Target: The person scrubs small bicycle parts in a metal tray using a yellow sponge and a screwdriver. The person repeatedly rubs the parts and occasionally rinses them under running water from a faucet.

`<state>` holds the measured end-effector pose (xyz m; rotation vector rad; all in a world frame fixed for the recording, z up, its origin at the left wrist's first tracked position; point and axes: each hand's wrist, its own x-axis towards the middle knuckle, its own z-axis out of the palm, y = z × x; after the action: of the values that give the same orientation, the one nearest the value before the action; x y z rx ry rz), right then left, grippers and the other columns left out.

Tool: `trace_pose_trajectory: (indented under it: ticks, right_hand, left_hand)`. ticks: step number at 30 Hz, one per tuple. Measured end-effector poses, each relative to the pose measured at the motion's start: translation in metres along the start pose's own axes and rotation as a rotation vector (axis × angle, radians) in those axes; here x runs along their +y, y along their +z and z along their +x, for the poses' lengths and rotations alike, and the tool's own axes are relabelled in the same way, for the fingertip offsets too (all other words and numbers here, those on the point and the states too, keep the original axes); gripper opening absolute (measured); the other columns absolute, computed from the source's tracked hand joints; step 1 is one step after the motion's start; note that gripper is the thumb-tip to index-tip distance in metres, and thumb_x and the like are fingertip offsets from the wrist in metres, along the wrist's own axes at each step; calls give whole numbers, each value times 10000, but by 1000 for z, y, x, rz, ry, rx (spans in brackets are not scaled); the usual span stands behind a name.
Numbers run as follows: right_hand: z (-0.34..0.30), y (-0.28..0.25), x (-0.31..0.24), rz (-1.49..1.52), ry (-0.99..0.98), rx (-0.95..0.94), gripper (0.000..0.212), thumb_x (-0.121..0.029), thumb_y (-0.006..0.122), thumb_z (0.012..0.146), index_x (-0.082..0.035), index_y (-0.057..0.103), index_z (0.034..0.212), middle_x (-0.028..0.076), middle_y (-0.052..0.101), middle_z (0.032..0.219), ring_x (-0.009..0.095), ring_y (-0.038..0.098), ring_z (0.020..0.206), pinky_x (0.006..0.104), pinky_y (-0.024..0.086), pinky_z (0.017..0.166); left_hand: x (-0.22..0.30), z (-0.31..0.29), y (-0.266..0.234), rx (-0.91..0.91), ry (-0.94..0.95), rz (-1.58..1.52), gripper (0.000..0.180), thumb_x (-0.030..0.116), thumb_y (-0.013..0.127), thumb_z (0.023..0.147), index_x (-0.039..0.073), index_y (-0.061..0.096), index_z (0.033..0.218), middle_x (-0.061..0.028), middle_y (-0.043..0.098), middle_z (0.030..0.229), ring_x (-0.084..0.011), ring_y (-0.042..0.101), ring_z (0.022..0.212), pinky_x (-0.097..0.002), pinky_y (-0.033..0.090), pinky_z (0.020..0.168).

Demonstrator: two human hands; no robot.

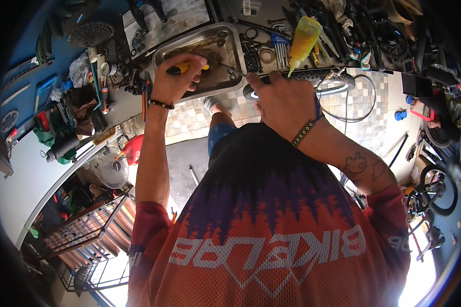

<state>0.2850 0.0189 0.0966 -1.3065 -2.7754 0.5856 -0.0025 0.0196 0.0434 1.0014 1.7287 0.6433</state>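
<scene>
Over the near left part of a metal tray, my left hand is closed around the yellow and black handle of a screwdriver. A thin shaft seems to run from it toward my right hand. That hand is at the tray's right near corner with its fingers curled together. Whatever its fingers hold is hidden beneath them. Dark, dirty liquid or grime and several small metal parts lie in the tray. Right of the tray stands a squeeze bottle with yellow liquid, nozzle downward.
Tools and bike parts crowd the bench, including a set of hex keys and a ring. A bicycle wheel stands below the bench's edge at right. At left are a cassette and a fan.
</scene>
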Motion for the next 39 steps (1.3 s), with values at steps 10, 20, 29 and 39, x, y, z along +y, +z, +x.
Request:
trace_pose_trajectory:
  ticks: [10,20,29,39]
  right_hand:
    - [1,1,-2,-15,43,-35,574,-406,862,889,-38,764,1318,134,793,954,287,822,798,404,621,617]
    - [3,0,-2,-14,70,-109,566,-137,730,870,-129,722,1437,135,764,987,288,796,755,413,612,642]
    - [4,3,0,-13,17,-8,521,-356,851,896,-39,776,1303,124,790,929,266,808,771,401,616,590]
    - [5,3,0,-15,21,0,504,-333,845,890,-39,779,1294,128,791,918,280,809,762,400,617,589]
  left_hand:
    - [-5,17,-10,-208,106,107,170,170,698,1047,63,830,1035,-3,764,859,-83,669,684,-259,543,590]
    - [0,24,-14,-270,168,215,179,135,688,1024,43,813,1113,-49,809,981,-115,732,869,-313,594,779]
    - [-8,35,-13,-190,455,286,158,127,707,1000,36,820,1062,-69,827,1003,-174,761,950,-319,583,889]
    - [-2,34,-7,-249,374,333,173,164,685,999,44,807,1024,-70,827,1002,-194,772,1003,-339,582,958]
